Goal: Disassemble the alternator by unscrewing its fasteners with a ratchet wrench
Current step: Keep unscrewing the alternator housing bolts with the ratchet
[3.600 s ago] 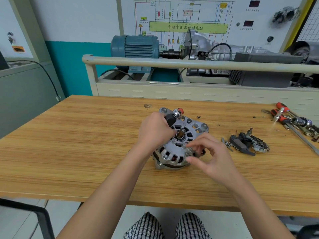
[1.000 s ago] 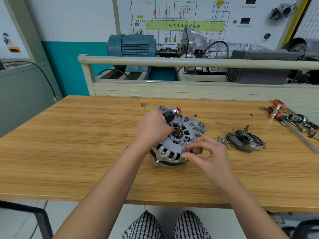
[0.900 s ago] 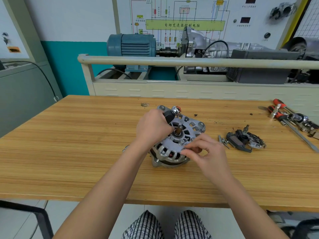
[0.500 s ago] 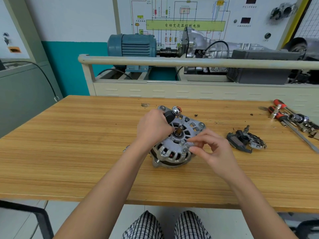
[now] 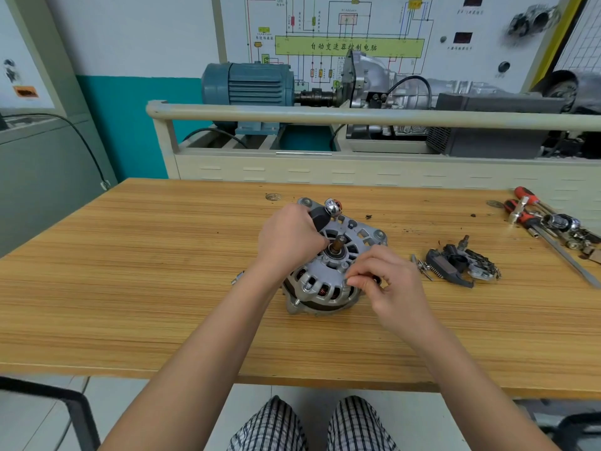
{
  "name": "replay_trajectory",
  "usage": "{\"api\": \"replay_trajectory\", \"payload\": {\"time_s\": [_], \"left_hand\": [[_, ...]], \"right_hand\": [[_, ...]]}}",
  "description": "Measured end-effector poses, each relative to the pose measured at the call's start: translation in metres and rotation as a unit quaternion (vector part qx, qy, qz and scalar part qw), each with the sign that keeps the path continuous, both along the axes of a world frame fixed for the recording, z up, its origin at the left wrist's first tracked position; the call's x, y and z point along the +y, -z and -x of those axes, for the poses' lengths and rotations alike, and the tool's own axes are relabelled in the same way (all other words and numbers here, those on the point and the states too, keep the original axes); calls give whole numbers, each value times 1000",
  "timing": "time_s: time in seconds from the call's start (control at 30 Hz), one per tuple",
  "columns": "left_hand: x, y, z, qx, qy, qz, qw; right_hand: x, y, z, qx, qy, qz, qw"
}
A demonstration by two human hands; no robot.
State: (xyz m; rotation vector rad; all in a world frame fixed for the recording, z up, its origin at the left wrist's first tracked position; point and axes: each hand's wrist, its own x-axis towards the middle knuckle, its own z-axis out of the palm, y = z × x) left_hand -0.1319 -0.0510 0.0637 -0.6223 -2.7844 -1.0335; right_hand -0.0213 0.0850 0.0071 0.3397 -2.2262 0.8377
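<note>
The grey alternator (image 5: 325, 289) lies shaft-up in the middle of the wooden table (image 5: 130, 288). My left hand (image 5: 287, 237) rests on its left side and grips the black handle of the ratchet wrench (image 5: 318, 218), whose chrome head sticks up at the alternator's far edge. My right hand (image 5: 388, 283) is at the housing's right front rim, thumb and forefinger pinching a small fastener (image 5: 348, 280) there. The fastener itself is mostly hidden by the fingertips.
Removed black and metal parts (image 5: 461, 266) and small screws (image 5: 422, 266) lie right of the alternator. Red-handled tools and sockets (image 5: 549, 222) sit at the far right edge. A loose bolt (image 5: 237, 277) lies left of my left wrist. A railed training rig (image 5: 325, 113) stands behind.
My right hand lifted slightly off the housing half a second ago and has come back down to the front right rim, fingertips pinched again. My left hand and the wrench have stayed put.
</note>
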Motion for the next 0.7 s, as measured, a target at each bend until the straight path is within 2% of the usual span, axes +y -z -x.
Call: {"api": "replay_trajectory", "payload": {"time_s": [0.17, 0.3, 0.37, 0.5, 0.7], "left_hand": [[0, 0, -1, 2, -6, 2, 1000], [0, -1, -1, 3, -8, 8, 1000], [0, -1, -1, 2, -10, 6, 1000], [1, -2, -2, -2, -8, 1, 1000], [0, -2, -3, -6, -6, 2, 1000]], "right_hand": [[8, -3, 4, -27, -56, 13, 998], [16, -7, 1, -85, -101, 82, 988], [16, -9, -2, -88, -92, 110, 986], [9, -9, -1, -77, -20, 65, 995], [7, -5, 0, -43, -21, 6, 999]]}}
